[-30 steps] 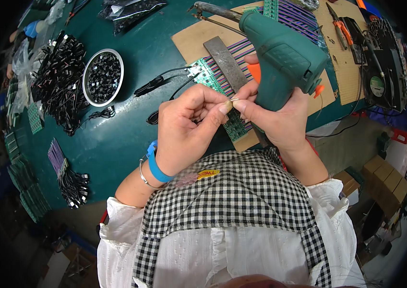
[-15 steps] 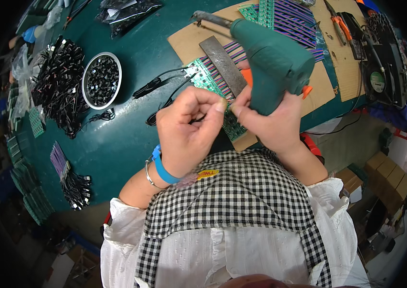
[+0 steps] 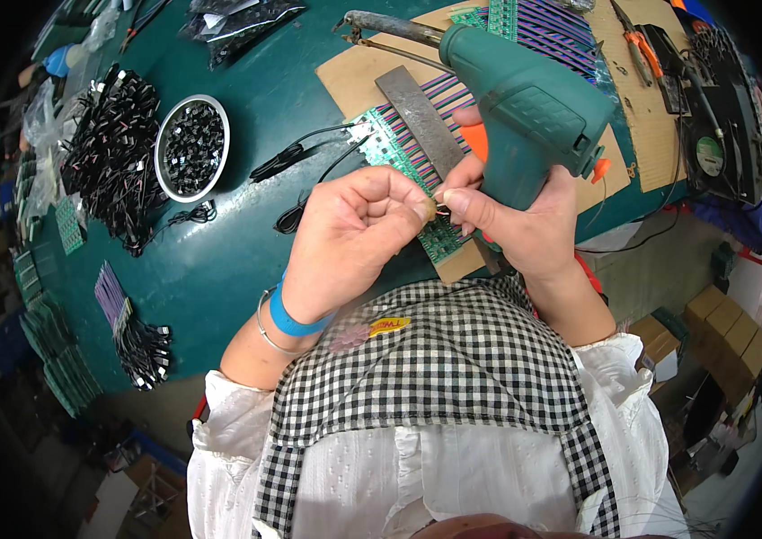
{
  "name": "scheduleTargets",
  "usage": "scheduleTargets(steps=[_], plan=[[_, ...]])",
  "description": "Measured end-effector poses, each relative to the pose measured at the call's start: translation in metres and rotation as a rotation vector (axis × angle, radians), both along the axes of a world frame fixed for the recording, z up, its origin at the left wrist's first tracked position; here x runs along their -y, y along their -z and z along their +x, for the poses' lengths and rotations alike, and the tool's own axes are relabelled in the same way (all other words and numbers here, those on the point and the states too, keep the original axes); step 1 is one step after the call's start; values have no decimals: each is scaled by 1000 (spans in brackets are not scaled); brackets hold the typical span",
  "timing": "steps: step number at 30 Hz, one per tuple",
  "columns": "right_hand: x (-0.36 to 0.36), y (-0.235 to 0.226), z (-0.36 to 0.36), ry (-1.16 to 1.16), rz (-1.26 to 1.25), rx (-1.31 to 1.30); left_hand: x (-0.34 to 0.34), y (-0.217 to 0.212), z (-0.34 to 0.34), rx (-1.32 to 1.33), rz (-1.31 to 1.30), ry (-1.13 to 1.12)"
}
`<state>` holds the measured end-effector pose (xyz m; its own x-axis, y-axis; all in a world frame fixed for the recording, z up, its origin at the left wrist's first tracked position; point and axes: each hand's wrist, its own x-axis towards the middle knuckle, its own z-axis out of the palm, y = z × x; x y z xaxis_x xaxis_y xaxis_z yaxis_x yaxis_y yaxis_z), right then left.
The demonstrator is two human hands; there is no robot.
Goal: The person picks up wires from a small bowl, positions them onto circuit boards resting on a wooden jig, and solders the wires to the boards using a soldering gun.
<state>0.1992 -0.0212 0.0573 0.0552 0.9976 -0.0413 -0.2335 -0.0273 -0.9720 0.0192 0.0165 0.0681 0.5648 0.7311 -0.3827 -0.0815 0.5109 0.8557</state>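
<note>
My right hand [image 3: 516, 220] grips the handle of a green soldering gun [image 3: 511, 90] whose metal tip points left over the cardboard mat [image 3: 358, 72]. My left hand [image 3: 354, 238] is curled, its fingertips pinching a tiny part [image 3: 439, 208] against my right thumb and forefinger. Just beyond the fingers lies a green circuit board [image 3: 399, 144] with rows of coloured wires, and a grey metal bar [image 3: 417, 112] rests across it. Black leads [image 3: 305, 166] trail left from the board.
A metal bowl [image 3: 190, 146] of small black parts stands left, beside a heap of black wired connectors [image 3: 111, 157]. Stacks of green boards [image 3: 53, 346] line the left edge. A black fan [image 3: 722, 126] and orange-handled cutters [image 3: 637, 45] sit at the far right. Cardboard boxes [image 3: 713, 323] stand on the floor.
Both hands and the soldering gun stay in nearly the same place; the fingertips keep working the tiny part, with the gun tilted slightly further up and right.
</note>
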Motion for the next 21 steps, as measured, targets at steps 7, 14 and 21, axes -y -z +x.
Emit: scheduleTargets(steps=[7, 14, 21], plan=[[1, 8, 1, -63, 106, -47, -3, 2, -5, 131, -243, 49], [-2, 9, 7, -91, 34, -136, -1, 2, -5, 192, -254, 119], [-1, 3, 5, -18, 47, 112, -5, 5, -10, -35, 40, 58]])
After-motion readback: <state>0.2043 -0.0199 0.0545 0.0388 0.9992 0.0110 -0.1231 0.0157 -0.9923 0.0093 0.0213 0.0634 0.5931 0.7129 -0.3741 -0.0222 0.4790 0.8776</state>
